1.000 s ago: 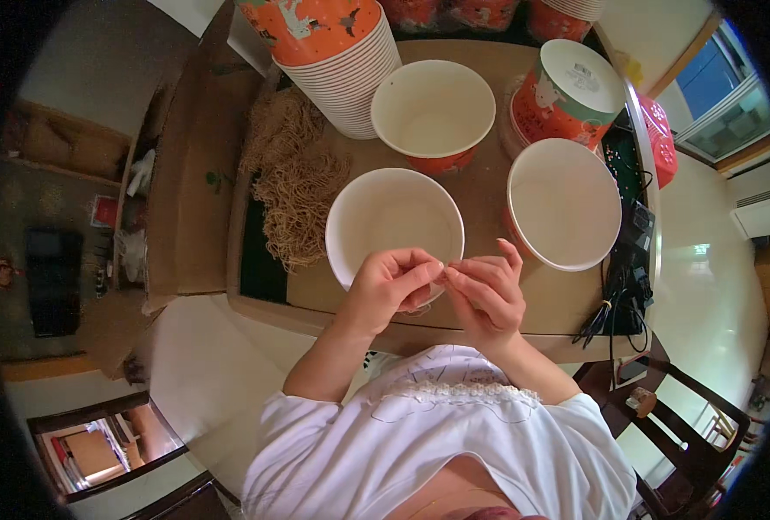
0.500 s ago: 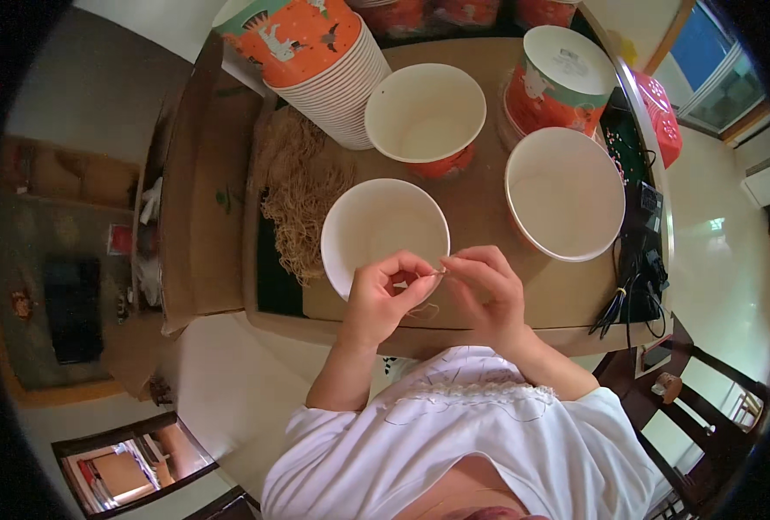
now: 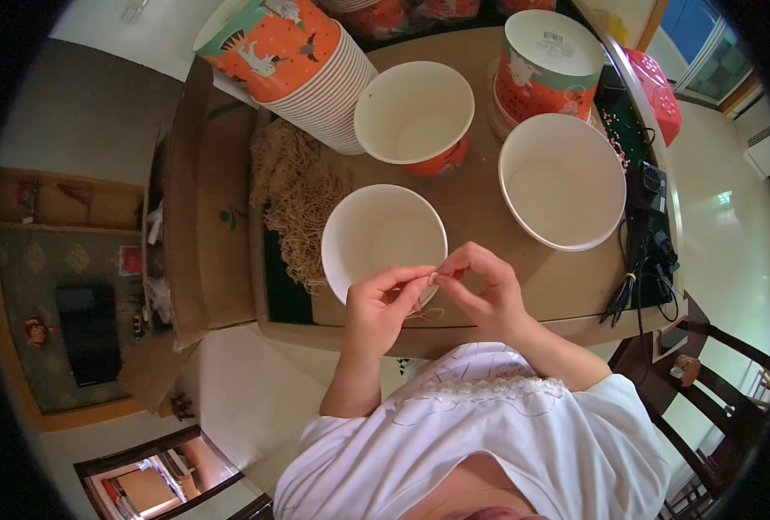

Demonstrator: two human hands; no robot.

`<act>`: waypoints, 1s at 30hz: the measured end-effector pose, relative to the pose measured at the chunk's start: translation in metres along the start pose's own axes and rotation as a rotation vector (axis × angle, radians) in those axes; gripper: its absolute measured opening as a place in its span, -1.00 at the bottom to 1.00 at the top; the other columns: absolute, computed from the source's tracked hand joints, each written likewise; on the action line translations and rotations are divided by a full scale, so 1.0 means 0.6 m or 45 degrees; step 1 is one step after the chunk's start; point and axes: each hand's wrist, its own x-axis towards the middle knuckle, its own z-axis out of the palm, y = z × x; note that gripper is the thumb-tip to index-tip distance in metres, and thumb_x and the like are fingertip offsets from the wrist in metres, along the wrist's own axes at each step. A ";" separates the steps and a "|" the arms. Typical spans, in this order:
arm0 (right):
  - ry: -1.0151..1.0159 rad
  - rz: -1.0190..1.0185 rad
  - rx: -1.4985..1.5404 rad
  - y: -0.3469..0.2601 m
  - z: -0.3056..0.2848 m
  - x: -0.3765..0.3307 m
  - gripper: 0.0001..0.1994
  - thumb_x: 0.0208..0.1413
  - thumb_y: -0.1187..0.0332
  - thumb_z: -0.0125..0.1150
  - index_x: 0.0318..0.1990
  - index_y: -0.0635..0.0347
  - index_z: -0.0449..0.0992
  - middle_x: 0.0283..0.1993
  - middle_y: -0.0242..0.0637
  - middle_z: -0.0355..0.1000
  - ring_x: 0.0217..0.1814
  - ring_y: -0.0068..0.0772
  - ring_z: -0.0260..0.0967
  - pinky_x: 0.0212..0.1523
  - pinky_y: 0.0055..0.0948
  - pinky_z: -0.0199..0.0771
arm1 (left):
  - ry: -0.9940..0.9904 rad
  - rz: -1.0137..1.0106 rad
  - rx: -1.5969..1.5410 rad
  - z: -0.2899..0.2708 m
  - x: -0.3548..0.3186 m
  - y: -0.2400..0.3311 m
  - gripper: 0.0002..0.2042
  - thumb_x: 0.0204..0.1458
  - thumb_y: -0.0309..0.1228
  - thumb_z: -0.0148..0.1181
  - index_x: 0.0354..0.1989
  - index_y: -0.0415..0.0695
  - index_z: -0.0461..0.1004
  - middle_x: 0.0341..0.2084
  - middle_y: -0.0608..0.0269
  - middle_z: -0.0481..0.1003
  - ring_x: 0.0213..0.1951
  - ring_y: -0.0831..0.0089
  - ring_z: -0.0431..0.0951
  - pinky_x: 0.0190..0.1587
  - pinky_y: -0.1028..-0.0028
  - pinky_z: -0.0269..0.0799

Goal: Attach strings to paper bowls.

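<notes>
Pinching thin string (image 3: pixel 433 278) in closed fingertips of left hand (image 3: pixel 378 310) and right hand (image 3: pixel 491 299), by the near right rim of a white-lined tub (image 3: pixel 376 227). Can see a barcode (image 3: pixel 553 37) (other print too tiny to read) on an upturned orange-and-green tub (image 3: pixel 545 85), far right.

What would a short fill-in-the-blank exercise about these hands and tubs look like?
1. The left hand and right hand meet at their ____, pinching a thin string.
2. A tangled tan heap lies to the ____ of the near tub.
3. The near tub, middle tub and right tub have their open mouths facing ____.
4. The green-and-orange tub behind the right tub stands upside ____.

Missing words: fingertips; left; up; down.
</notes>
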 end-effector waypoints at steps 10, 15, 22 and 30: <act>0.041 -0.016 -0.060 -0.003 0.004 0.001 -0.91 -0.01 0.57 0.26 -0.36 0.29 0.46 -0.39 -0.30 0.38 -0.37 -0.47 0.33 -0.35 -0.52 0.36 | 0.179 0.299 0.368 0.017 -0.004 -0.003 -0.86 0.00 -0.63 0.20 -0.26 -0.21 0.59 -0.43 0.24 0.57 -0.49 0.62 0.49 -0.46 0.64 0.40; -0.004 0.003 -0.121 -0.004 0.003 0.002 -0.90 -0.01 0.56 0.27 -0.35 0.28 0.46 -0.40 -0.30 0.35 -0.40 -0.47 0.31 -0.38 -0.52 0.35 | 0.226 0.477 0.578 0.018 -0.003 -0.003 -0.85 -0.02 -0.61 0.22 -0.27 -0.17 0.59 -0.42 0.25 0.56 -0.53 0.58 0.48 -0.51 0.60 0.37; -0.068 0.029 -0.220 -0.019 0.000 0.008 -0.86 -0.03 0.51 0.30 -0.32 0.19 0.46 -0.39 -0.33 0.36 -0.41 -0.41 0.32 -0.40 -0.48 0.33 | 0.222 0.412 0.655 0.011 -0.005 0.002 -0.89 0.00 -0.59 0.19 -0.29 -0.17 0.54 -0.44 0.27 0.55 -0.56 0.59 0.45 -0.53 0.61 0.35; -0.101 -0.074 -0.380 -0.028 0.010 0.015 -0.81 -0.05 0.50 0.27 -0.26 0.13 0.43 -0.38 -0.31 0.42 -0.41 -0.24 0.36 -0.39 -0.34 0.36 | 0.239 0.303 0.391 0.002 -0.011 -0.014 -0.91 0.05 -0.57 0.15 -0.26 -0.21 0.48 -0.46 0.29 0.55 -0.55 0.67 0.45 -0.51 0.63 0.36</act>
